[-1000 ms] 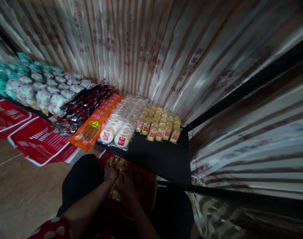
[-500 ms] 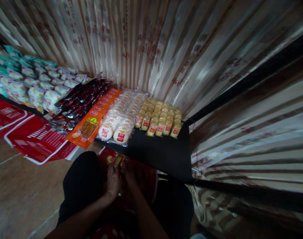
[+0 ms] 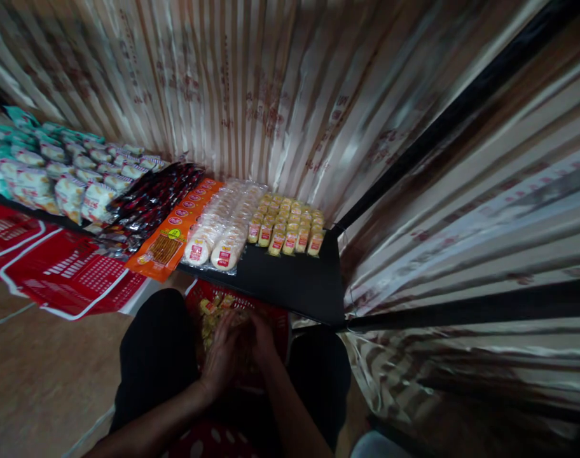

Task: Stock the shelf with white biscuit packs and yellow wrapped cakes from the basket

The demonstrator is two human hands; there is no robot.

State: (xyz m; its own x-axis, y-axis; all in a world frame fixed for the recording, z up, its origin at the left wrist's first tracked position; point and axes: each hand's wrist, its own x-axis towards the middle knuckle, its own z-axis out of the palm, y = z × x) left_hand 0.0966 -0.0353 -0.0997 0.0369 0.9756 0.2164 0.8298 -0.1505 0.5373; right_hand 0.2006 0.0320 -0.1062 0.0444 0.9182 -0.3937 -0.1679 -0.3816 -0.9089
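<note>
My left hand (image 3: 222, 350) and my right hand (image 3: 262, 340) are close together over a red basket (image 3: 279, 318) between my knees. Their fingers curl in towards each other around small yellow snack packets, which are dim and mostly covered by the fingers. More yellow-wrapped snack packets (image 3: 208, 306) lie loose in the basket, just left of my left hand. Above the basket, on a black shelf (image 3: 290, 286), similar yellow packets (image 3: 290, 222) stand in tight rows with red labels facing me.
Left of the rows lie clear-wrapped round white crackers (image 3: 226, 251), an orange bag of sticks (image 3: 163, 248), dark shiny packets (image 3: 147, 203) and white-green bags (image 3: 99, 200). Red baskets (image 3: 75, 273) stand on the floor at left. A striped curtain (image 3: 271, 95) hangs behind, with black poles (image 3: 423, 133) at right.
My hands have shifted slightly right within the basket, exposing more loose yellow packets on its left side. The view has turned a little, so the shelf sits further left.
</note>
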